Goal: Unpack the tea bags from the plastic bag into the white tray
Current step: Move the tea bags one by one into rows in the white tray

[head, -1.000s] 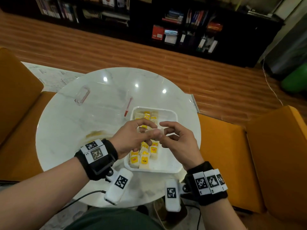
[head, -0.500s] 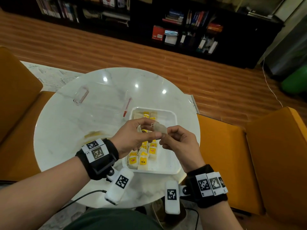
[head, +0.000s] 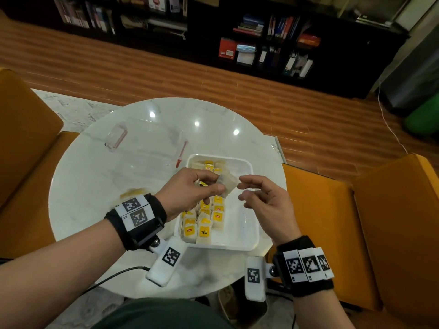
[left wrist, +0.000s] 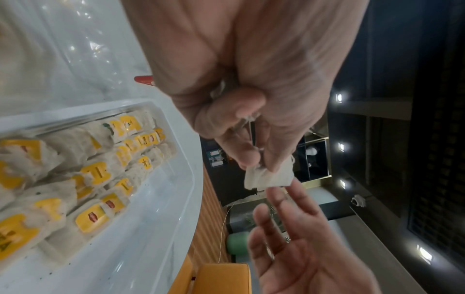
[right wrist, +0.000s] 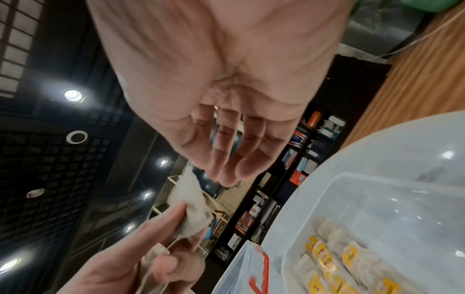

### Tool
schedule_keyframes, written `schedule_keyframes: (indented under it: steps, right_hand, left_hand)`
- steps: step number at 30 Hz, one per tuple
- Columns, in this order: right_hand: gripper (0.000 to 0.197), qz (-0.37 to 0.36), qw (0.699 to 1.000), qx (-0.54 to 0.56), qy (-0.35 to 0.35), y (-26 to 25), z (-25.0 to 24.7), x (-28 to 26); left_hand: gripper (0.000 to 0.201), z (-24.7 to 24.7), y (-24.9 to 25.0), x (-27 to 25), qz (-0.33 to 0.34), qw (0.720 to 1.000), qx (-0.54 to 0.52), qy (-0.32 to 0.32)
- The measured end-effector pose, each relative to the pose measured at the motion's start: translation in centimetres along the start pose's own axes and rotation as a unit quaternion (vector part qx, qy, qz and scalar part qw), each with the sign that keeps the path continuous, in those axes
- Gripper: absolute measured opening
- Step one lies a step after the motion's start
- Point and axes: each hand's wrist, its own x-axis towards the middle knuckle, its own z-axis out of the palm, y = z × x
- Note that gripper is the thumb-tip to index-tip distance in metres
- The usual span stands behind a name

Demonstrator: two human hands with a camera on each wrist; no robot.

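Left hand: my left hand [head: 193,189] pinches a pale paper tea bag [head: 227,182] between thumb and fingers, above the tray.
Right hand: my right hand [head: 266,203] loose, fingers relaxed, holding nothing (fingertips just beside the bag, apart).
Tray: shallow white plastic tray [head: 247,233] under both hands, rows of yellow-tagged tea bags [head: 203,224] below my left hand.
Plastic bag: clear plastic bag [head: 152,150] on the table beyond my left hand.

Right half of the white tray [head: 248,242] is bare, so a hand can drop straight in there. Left half is packed with tea bags [head: 204,219]. On the table [head: 78,184], the clear plastic bag [head: 147,148] covers the far-left part beside the tray's far-left corner.
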Motion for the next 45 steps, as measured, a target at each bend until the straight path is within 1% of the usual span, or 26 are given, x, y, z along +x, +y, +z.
schedule_keyframes:
  steps: [2, 5, 6, 9, 12, 15, 17, 18, 20, 22, 25, 28, 31, 34, 37, 40, 42, 45]
  right_hand:
    - [0.021, -0.004, 1.0, 0.003, -0.01, -0.5, -0.1, 0.0]
    - [0.025, 0.004, 1.0, -0.009, -0.022, -0.9, 0.1, 0.3]
    - [0.023, -0.003, 0.999, -0.029, -0.024, -0.8, 0.1, 0.4]
    - [0.007, -0.014, 0.996, -0.076, -0.045, -0.2, 0.2, 0.7]
    - [0.006, 0.005, 0.995, -0.087, -0.044, 0.7, 0.0, 1.2]
    - [0.005, 0.03, 0.99, -0.138, -0.03, 2.3, 0.0, 1.8]
    - [0.006, 0.053, 0.972, -0.221, -0.061, 3.6, 0.5, 2.2]
    - [0.008, 0.064, 0.956, -0.27, -0.096, 4.4, 0.8, 2.4]
    - [0.015, 0.093, 0.912, -0.351, -0.19, 5.6, 1.8, 2.8]
    - [0.022, 0.13, 0.875, -0.39, -0.256, 6.5, 2.8, 3.3]
    - [0.019, 0.16, 0.85, -0.413, -0.284, 7.7, 3.9, 4.2]
    - [0.015, 0.175, 0.838, -0.439, -0.273, 8.6, 4.8, 5.0]
    - [0.013, 0.186, 0.84, -0.447, -0.245, 8.9, 5.1, 5.8]
    - [0.011, 0.203, 0.841, -0.429, -0.262, 9.0, 5.2, 6.5]
    - [0.014, 0.208, 0.824, -0.431, -0.303, 8.8, 5.2, 7.0]
    - [0.02, 0.227, 0.803, -0.431, -0.344, 8.9, 5.1, 7.3]
    - [0.024, 0.233, 0.796, -0.436, -0.349, 9.2, 5.1, 7.3]
    - [0.018, 0.226, 0.812, -0.442, -0.307, 9.9, 5.3, 7.5]
  left_hand:
    - [0.012, 0.1, -0.1, 0.0, 0.022, 0.999, 0.026, 0.0]
    - [0.012, 0.2, -0.5, 0.2, 0.053, 0.997, 0.055, -0.014]
    - [0.013, 0.2, -0.7, 0.3, 0.059, 0.996, 0.065, -0.018]
    - [0.02, 0.3, -1.1, 0.4, 0.059, 0.995, 0.078, -0.021]
    - [0.026, 0.2, -1.5, 0.4, 0.026, 0.998, 0.055, -0.011]
    - [0.022, -0.1, -2.6, 0.5, -0.044, 0.998, -0.011, 0.046]
    - [0.026, -0.4, -3.1, 0.4, -0.085, 0.992, -0.066, 0.072]
    - [0.028, -0.6, -3.3, 0.3, -0.096, 0.988, -0.088, 0.08]
    - [0.032, -1.0, -3.5, 0.1, -0.11, 0.983, -0.12, 0.088]
    - [0.028, -1.5, -3.6, 0.0, -0.118, 0.979, -0.14, 0.089]
    - [0.025, -2.0, -3.9, -0.2, -0.13, 0.975, -0.158, 0.091]
    - [0.023, -2.2, -4.3, -0.4, -0.139, 0.971, -0.169, 0.096]
    - [0.021, -2.6, -4.7, -0.8, -0.14, 0.972, -0.162, 0.096]
    - [0.019, -3.0, -4.6, -1.1, -0.134, 0.976, -0.142, 0.095]
    - [0.011, -3.4, -4.2, -1.2, -0.14, 0.971, -0.165, 0.101]
    - [0.022, -3.7, -3.9, -1.1, -0.138, 0.965, -0.196, 0.109]
    - [0.027, -3.9, -3.8, -1.0, -0.135, 0.961, -0.212, 0.114]
    - [0.031, -4.0, -3.6, -0.7, -0.129, 0.959, -0.225, 0.112]
